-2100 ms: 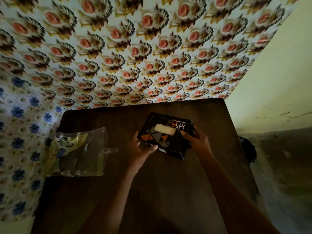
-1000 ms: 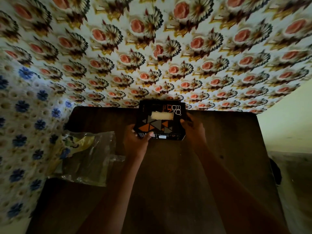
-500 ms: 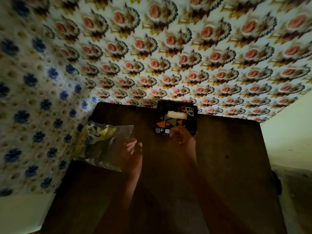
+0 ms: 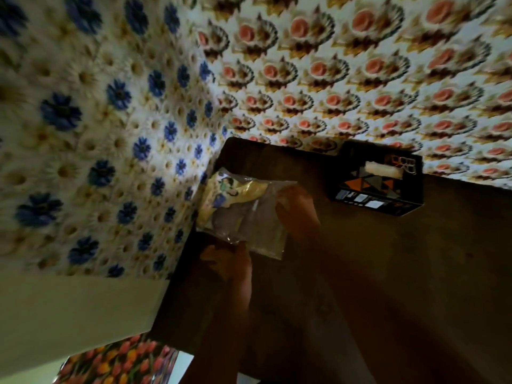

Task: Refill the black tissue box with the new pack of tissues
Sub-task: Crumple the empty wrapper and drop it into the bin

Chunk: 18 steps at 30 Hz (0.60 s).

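The black tissue box point(image 4: 388, 195), printed with orange and grey triangles, stands at the far edge of the dark wooden table point(image 4: 401, 273) against the wall. White tissue shows in its top slot. The clear plastic pack wrapper point(image 4: 243, 214), yellow at its far end, lies at the table's left side. My left hand point(image 4: 227, 261) touches the wrapper's near edge and my right hand point(image 4: 299, 214) rests on its right edge. The view is blurred, so the exact grip is unclear.
Floral wallpaper covers the back wall point(image 4: 360, 79) and the left wall point(image 4: 97, 134), both tight against the table. A tulip-patterned surface point(image 4: 119, 361) shows below the table's left near corner.
Both hands have left the tissue box, which now stands at the back edge. They moved left to the plastic wrapper. The camera has swung left.
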Each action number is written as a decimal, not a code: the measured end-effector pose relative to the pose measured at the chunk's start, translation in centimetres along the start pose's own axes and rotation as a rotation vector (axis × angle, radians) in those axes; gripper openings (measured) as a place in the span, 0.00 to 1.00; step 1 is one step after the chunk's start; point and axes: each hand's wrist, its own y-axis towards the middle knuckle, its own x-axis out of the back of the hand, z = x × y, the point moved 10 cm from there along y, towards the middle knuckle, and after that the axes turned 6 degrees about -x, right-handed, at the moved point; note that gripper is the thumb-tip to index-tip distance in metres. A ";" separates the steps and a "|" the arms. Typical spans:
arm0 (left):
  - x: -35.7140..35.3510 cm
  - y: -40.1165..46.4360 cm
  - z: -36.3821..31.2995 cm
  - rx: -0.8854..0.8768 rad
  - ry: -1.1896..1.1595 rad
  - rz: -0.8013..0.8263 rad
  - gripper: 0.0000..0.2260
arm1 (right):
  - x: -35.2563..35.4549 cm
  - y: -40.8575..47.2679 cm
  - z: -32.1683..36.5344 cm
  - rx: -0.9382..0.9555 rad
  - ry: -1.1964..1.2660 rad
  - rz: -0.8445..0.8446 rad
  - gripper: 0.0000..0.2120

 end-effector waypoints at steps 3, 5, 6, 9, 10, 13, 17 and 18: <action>-0.6 2.2 1.0 0.075 -0.150 -0.002 0.36 | -2.0 2.9 0.9 -0.018 -0.163 0.019 0.18; -0.9 3.3 1.3 0.103 -0.174 -0.003 0.36 | -3.4 5.0 1.5 -0.036 -0.288 0.073 0.21; -1.1 4.0 1.5 0.116 -0.171 -0.001 0.35 | -4.2 6.0 1.6 -0.056 -0.339 0.115 0.22; -1.2 6.1 2.4 0.118 -0.170 0.050 0.21 | -6.3 7.7 0.6 -0.110 -0.375 0.224 0.24; -1.2 6.6 2.5 0.104 -0.187 0.092 0.15 | -6.9 7.9 0.0 -0.128 -0.367 0.251 0.24; 0.3 7.3 1.0 -0.047 -0.169 0.108 0.13 | -7.7 7.0 -1.1 -0.120 -0.327 0.311 0.20; 1.4 7.9 0.6 -0.193 -0.058 0.106 0.14 | -7.4 5.8 -1.7 -0.086 -0.278 0.279 0.15; 1.5 8.2 0.9 -0.166 -0.071 0.095 0.12 | -7.1 5.8 -1.5 -0.074 -0.255 0.246 0.15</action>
